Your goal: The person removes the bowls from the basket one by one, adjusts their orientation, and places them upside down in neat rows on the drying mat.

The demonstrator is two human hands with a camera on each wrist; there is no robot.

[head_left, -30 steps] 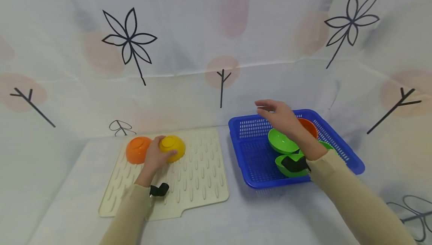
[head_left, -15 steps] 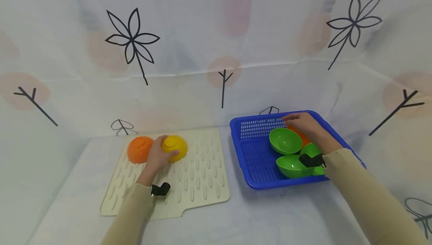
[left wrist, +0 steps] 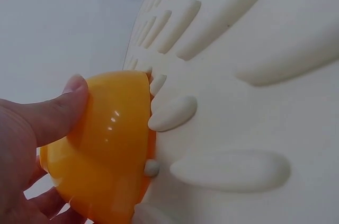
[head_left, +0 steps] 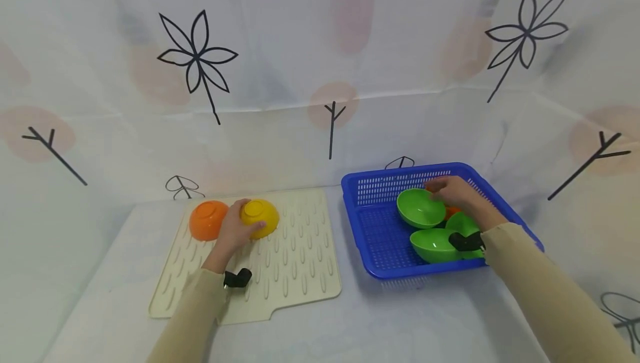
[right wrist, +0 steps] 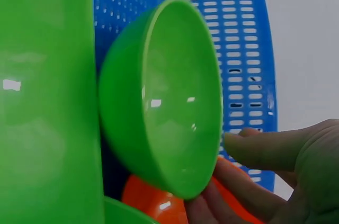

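My left hand (head_left: pixel 235 228) grips an upturned yellow bowl (head_left: pixel 264 215) on the cream ridged drying mat (head_left: pixel 295 274), its thumb against the bowl's side. In the left wrist view this yellow bowl (left wrist: pixel 106 134) has its rim at the ridges. Beside it sits an upturned orange bowl (head_left: pixel 205 221). My right hand (head_left: pixel 455 193) is inside the blue basket (head_left: pixel 357 235), at a tilted green bowl (head_left: pixel 420 208). In the right wrist view, fingertips (right wrist: pixel 204 200) reach the green bowl's (right wrist: pixel 180 102) rim; the thumb lies just outside it. An orange bowl (right wrist: pixel 153 197) lies partly hidden beneath.
More green bowls stand in the basket's front, among them one on its side (head_left: pixel 434 245) and another (head_left: pixel 462 223) partly behind the right wrist. A white cloth (head_left: pixel 390 324) covers the table, and a patterned curtain (head_left: pixel 275 146) hangs behind the mat and basket.
My right hand has moved right and down into the basket, reaching the green bowl's rim. That bowl has shifted slightly left. The left hand stays on the yellow bowl.
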